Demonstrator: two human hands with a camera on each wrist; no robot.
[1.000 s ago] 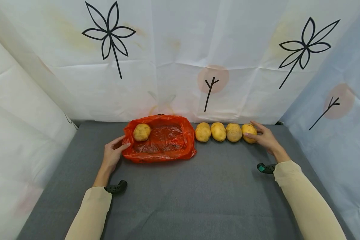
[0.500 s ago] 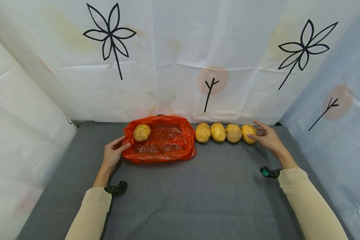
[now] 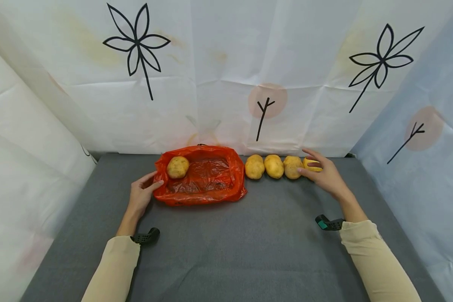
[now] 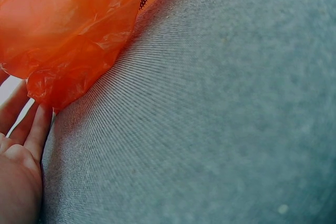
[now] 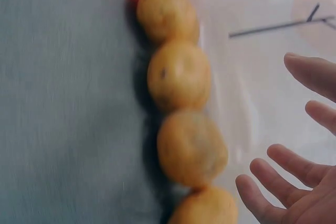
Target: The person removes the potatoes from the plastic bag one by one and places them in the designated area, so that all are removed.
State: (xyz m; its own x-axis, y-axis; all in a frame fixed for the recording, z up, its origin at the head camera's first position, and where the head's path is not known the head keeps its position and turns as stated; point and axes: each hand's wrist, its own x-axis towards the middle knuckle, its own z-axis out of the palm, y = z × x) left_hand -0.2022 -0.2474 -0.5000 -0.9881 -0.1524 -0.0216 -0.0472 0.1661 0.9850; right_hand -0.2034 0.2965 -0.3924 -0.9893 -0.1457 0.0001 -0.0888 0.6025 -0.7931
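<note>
— Where was the right hand [image 3: 326, 176]?

— At the right end of the row of four potatoes at the back of the grey bench [image 3: 249, 243]. It reached over the end potato [image 3: 312, 164], fingers [image 5: 273, 198] spread apart and loose, not clamped on it.

— And the left hand [image 3: 140, 197]?

— It lay flat, fingers [image 4: 32, 129] straight, touching the left edge of the orange bag [image 3: 207, 184]. One potato in the bag [image 3: 178, 167] lay at its back left corner.

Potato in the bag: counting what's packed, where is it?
In the head view, the potato sits in the orange bag's far-left corner, near the left hand.
</note>
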